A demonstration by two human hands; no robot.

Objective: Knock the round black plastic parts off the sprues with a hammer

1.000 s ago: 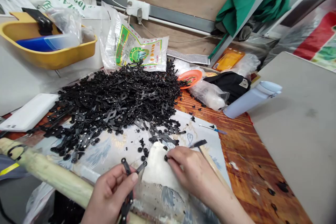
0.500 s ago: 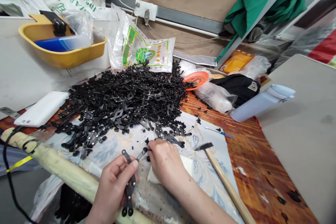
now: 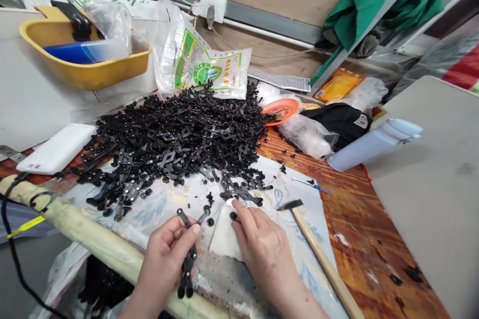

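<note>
Well to the left of the white pad (image 3: pixel 223 241) on the counter (image 3: pixel 355 219), a white box (image 3: pixel 56 149) is lying beside the large heap of black parts (image 3: pixel 175 139), which is spreading behind and to the left of the pad. Just left of the pad, the left hand (image 3: pixel 162 256) is grasping a hinged black linkage (image 3: pixel 190 255) between thumb and fingers, one pair of its arms opening above the thumb and the other end hanging below. Between the linkage and the pad, a loose black piece (image 3: pixel 210 222) is lying on the patterned covering. Over the pad, the right hand (image 3: pixel 264 246) is curling its thumb and forefinger around a small black disc (image 3: pixel 234 216); whether it is pinching the disc or only touching it, I cannot tell. To the right of the pad, a hammer (image 3: pixel 318 249) is resting untouched. The step in hand seems to be handling the small disc while the left hand is steadying the linkage. By my judgement, the next move is calling for a narrow, sure fingertip hold on the disc, with the linkage staying firm so its joints are not swinging.
</note>
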